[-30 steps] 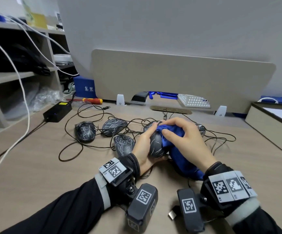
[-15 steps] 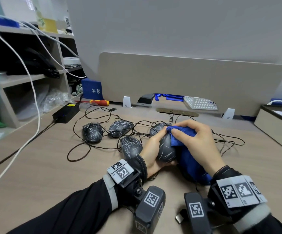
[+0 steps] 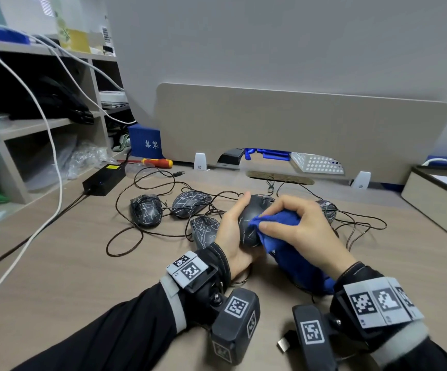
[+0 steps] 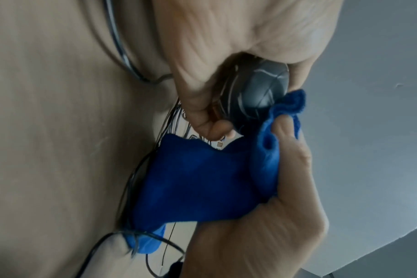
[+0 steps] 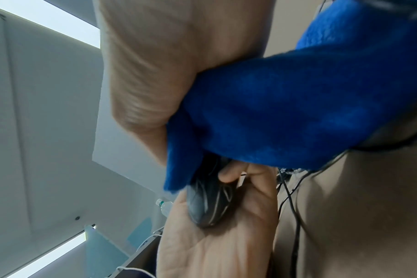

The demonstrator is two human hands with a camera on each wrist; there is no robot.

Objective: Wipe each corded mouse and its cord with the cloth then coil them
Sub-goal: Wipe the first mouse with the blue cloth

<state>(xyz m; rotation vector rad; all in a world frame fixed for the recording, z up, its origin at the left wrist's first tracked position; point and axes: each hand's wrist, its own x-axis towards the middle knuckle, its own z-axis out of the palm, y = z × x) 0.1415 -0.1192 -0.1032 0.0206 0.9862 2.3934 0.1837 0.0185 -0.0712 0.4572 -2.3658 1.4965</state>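
Cloth [image 3: 276, 223] has slid from the mouse's [image 3: 253, 212] front toward its back.
Left hand [image 3: 233, 231] fingers curl around the mouse, held just above the desk [image 3: 56, 263]; right hand [image 3: 305, 231] pinches the cloth against it, 3 other mice left of it.

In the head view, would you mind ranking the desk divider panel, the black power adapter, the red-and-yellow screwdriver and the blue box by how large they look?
1. Desk divider panel, by far the largest.
2. Blue box and black power adapter: look similar, so I would not rank them.
3. Red-and-yellow screwdriver, smallest.
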